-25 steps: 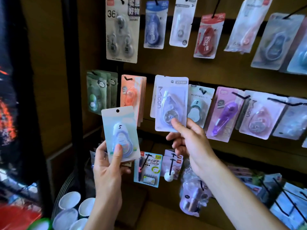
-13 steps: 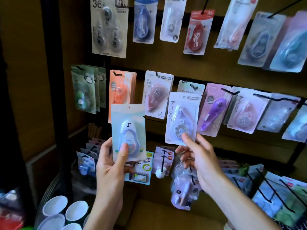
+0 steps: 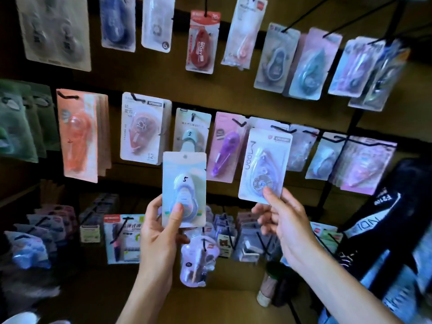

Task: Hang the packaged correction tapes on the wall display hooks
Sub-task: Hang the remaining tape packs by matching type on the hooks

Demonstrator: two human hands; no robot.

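My left hand holds up a pale blue packaged correction tape marked "5", thumb on its front. It sits just below a hanging pack with the same "5" in the middle row. My right hand pinches the bottom edge of a white "Moon" packaged correction tape. That pack's top lies against the black hook right of the purple tape pack. I cannot tell whether it hangs on the hook.
Three rows of black hooks carry many packs: orange ones at left, a red one above, pink ones at right. Lower hooks hold small items. A black garment hangs at the right edge.
Both hands moved right along the middle row. The white pack went from left of the purple one to its right, up against a hook. The blue pack rose under the matching "5" pack.
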